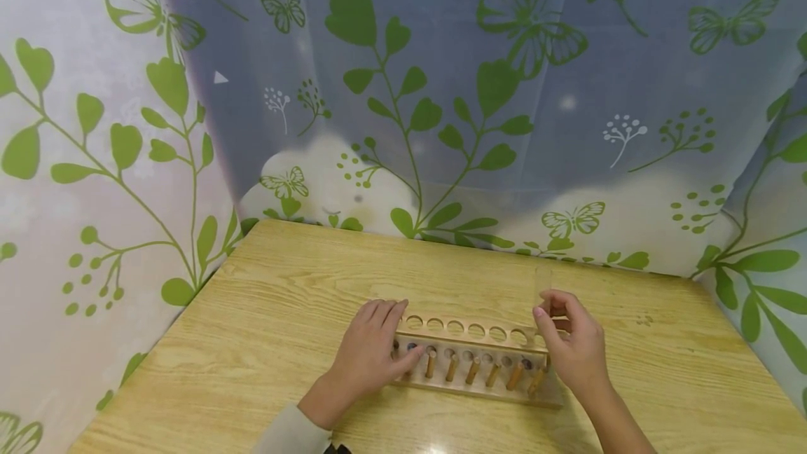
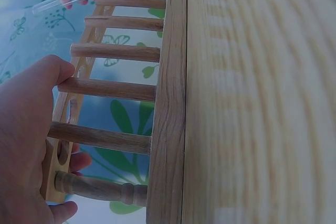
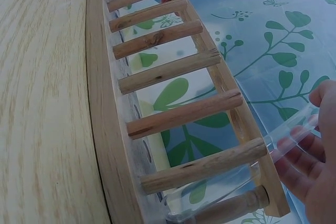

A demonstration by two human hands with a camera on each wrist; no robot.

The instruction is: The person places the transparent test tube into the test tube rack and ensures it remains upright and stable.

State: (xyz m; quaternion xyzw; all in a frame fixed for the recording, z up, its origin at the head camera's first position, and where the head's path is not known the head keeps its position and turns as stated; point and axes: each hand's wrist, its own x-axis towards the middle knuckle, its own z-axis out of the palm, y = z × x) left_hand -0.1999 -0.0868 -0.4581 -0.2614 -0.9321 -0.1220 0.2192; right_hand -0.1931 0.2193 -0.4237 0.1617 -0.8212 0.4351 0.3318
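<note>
A wooden test tube rack (image 1: pixel 473 330) stands on the table, with a row of round holes in its upper bar and upright pegs along its front. My left hand (image 1: pixel 373 342) grips the rack's left end, thumb in front (image 2: pixel 55 69) and fingers behind the upper bar. At the other end, my right hand (image 1: pixel 575 338) pinches a clear glass test tube (image 1: pixel 542 284) between thumb and fingers. In the right wrist view the tube (image 3: pixel 289 129) slants down past the upper bar, its lower part (image 3: pixel 210 200) reaching the base behind the end post.
The wood-grain table (image 1: pixel 302 265) extends around the rack on every side. Behind it hangs a blue and white cloth (image 1: pixel 441 125) printed with green leaves and butterflies, and a pale printed cloth (image 1: pixel 94 216) borders the left side.
</note>
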